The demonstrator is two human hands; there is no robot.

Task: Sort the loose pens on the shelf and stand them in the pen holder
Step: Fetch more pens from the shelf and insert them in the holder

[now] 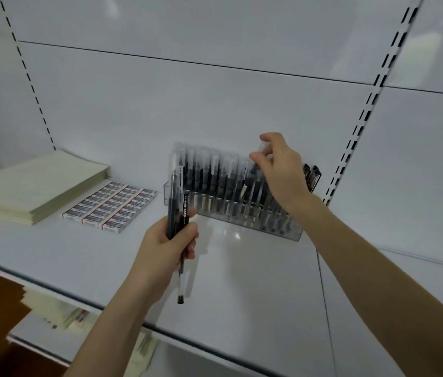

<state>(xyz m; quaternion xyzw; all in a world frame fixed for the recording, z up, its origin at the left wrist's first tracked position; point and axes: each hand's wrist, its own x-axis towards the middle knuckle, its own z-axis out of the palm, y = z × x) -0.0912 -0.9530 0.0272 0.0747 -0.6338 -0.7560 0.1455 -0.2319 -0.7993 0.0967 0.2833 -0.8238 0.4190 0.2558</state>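
The clear pen holder [231, 210] on the white shelf [242, 281] is nearly full, a long row of pens [215, 175] standing upright. The right hand [277, 170] pinches the cap of one at the row's right end. The left hand [168, 246] is wrapped around a few spare pens [178, 210] (two or three, hard to count) not yet placed. Erasers [111, 205] and notebooks [32, 183] lie to the left.
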